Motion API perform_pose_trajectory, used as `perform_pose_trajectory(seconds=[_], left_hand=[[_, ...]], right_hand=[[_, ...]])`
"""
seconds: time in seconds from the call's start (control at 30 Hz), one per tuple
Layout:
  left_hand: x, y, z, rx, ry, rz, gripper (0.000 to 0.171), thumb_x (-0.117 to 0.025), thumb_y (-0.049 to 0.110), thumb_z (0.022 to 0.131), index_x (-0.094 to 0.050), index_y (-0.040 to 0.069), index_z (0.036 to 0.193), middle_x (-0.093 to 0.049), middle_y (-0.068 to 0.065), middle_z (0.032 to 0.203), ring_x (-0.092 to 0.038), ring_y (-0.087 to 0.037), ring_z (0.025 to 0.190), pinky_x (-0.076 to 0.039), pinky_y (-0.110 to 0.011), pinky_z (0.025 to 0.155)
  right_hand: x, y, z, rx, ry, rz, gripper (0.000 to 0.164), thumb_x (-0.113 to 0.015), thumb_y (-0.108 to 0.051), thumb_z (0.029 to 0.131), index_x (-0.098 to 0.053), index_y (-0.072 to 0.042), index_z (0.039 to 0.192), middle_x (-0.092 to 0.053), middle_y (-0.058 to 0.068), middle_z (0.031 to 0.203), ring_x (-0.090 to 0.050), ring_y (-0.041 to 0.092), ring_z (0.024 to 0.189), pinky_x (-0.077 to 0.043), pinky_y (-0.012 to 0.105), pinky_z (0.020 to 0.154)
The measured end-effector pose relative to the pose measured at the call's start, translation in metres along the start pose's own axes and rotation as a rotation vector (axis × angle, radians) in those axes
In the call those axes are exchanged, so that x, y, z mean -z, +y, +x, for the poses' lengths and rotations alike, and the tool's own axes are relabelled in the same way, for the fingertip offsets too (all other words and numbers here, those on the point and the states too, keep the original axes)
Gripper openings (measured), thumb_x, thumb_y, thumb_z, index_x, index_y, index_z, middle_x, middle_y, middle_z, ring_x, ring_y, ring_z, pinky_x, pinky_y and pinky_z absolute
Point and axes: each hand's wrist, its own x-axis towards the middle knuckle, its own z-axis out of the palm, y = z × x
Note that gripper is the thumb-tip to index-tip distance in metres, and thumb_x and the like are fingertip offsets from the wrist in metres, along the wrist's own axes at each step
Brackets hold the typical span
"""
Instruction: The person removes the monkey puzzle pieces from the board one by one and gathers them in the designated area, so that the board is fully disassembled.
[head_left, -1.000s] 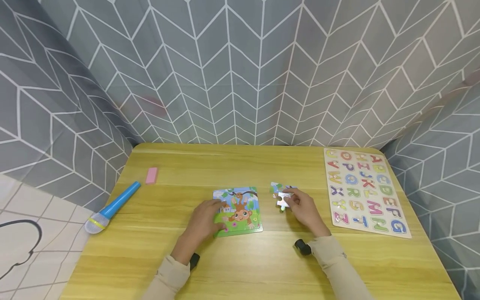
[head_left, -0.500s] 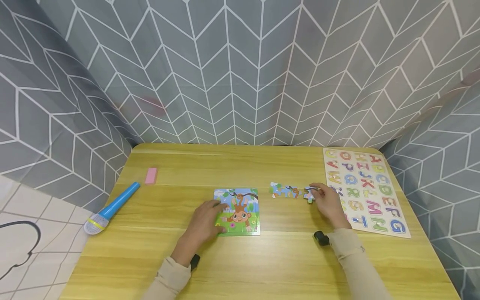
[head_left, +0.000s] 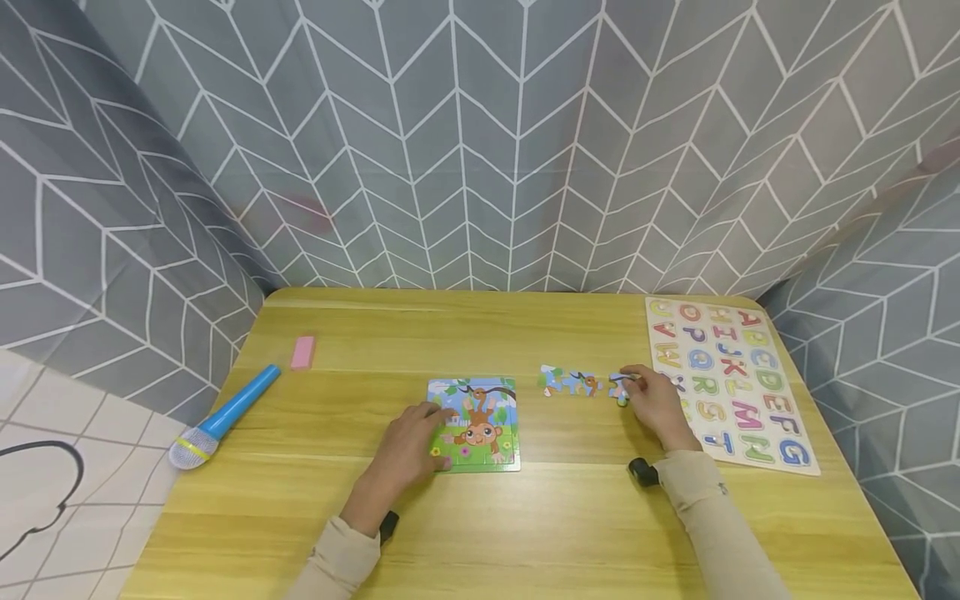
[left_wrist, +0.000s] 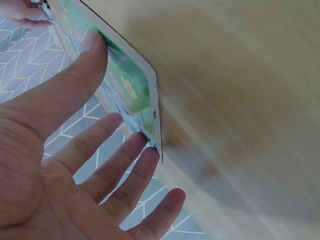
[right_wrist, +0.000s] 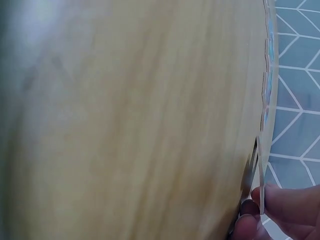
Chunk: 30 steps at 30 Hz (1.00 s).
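A square monkey jigsaw puzzle lies on the table in the middle of the head view. My left hand rests on its left edge, fingers relaxed and spread; in the left wrist view the thumb lies over the green border of the puzzle. To the right, my right hand pinches a single puzzle piece between thumb and fingers. Seen from the right wrist, that piece stands tilted, one edge down at the wood. Left of it, several joined pieces lie picture side up in a short row.
A wooden alphabet board lies at the right, partly behind my right hand. At the left are a blue toy microphone and a pink block. A grey patterned curtain hangs along the table's back edge.
My right hand has moved right with its piece, which showed its pale back and now shows its picture. The row of pieces has come into view. The monkey puzzle has turned slightly.
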Motion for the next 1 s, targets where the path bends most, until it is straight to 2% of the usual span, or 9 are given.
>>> perform_pose_trajectory(seconds=[0.27,0.5,0.7,0.87,1.0], left_hand=[[-0.001,-0.002,-0.003,0.001,0.001,-0.009,0.070,-0.092,0.022,0.071,-0.064,0.009,0.134,-0.063,-0.013,0.132,-0.057,-0.035,0.123,-0.051,-0.055,0.100],[0.000,-0.003,-0.003,-0.012,-0.003,-0.022,0.076,-0.095,0.018,0.065,-0.064,0.009,0.134,-0.063,-0.012,0.131,-0.057,-0.035,0.122,-0.051,-0.056,0.096],[0.001,-0.003,-0.003,0.000,-0.007,-0.027,0.077,-0.095,0.018,0.064,-0.064,0.010,0.134,-0.062,-0.011,0.132,-0.056,-0.035,0.123,-0.051,-0.056,0.096],[0.000,-0.003,-0.003,-0.004,0.003,-0.013,0.077,-0.095,0.019,0.063,-0.064,0.011,0.133,-0.062,-0.011,0.132,-0.057,-0.035,0.123,-0.052,-0.055,0.096],[0.000,-0.002,-0.002,0.003,0.005,-0.016,0.078,-0.096,0.019,0.063,-0.064,0.012,0.134,-0.062,-0.010,0.132,-0.057,-0.034,0.124,-0.051,-0.055,0.097]], right_hand=[[-0.003,0.000,0.001,0.006,-0.028,-0.012,0.035,-0.056,-0.015,0.101,-0.058,0.003,0.132,-0.068,0.022,0.100,-0.059,0.025,0.080,-0.046,0.029,0.066],[-0.001,-0.002,0.001,0.007,-0.045,-0.025,0.036,-0.058,-0.013,0.100,-0.057,0.004,0.133,-0.068,0.019,0.095,-0.059,0.024,0.079,-0.046,0.031,0.067],[0.000,-0.001,0.001,0.015,-0.053,-0.034,0.037,-0.058,-0.012,0.099,-0.057,0.004,0.133,-0.068,0.020,0.095,-0.060,0.025,0.081,-0.050,0.038,0.072],[0.004,-0.004,0.000,0.031,-0.056,-0.050,0.038,-0.058,-0.012,0.099,-0.056,0.007,0.132,-0.066,0.020,0.095,-0.058,0.024,0.079,-0.048,0.033,0.068],[0.005,-0.015,-0.003,0.073,-0.029,-0.058,0.039,-0.060,-0.013,0.098,-0.057,0.009,0.130,-0.063,0.021,0.095,-0.056,0.024,0.077,-0.046,0.030,0.065]])
